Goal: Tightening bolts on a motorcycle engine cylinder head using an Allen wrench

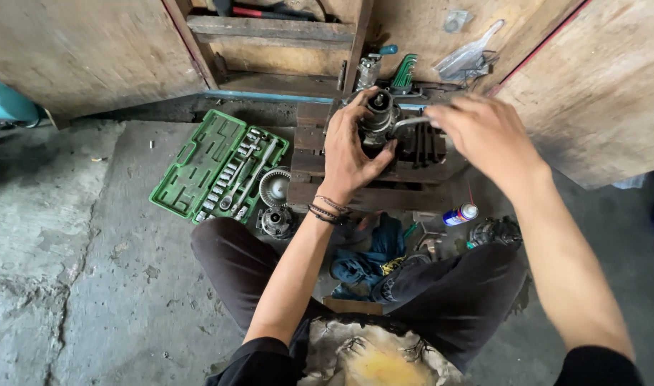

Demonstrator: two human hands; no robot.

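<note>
A: Room around the hands?
B: Tight ahead, hemmed by wooden boards [598, 86]; open concrete floor [91, 236] off to the left, beyond the green socket case [212, 164].
A: Grip?
B: Left hand [352, 154] wrapped around the metal engine part [380, 118] on the wooden block [370, 193]. Right hand [484, 132] curled on a metal tool handle [411, 121], just right of the part.

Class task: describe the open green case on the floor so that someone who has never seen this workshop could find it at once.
Start at the wooden pallet where the left hand grips a metal engine part. Look left to the concrete floor: the green socket-set case lies open there, the only bright green tray, holding rows of silver sockets.
</note>
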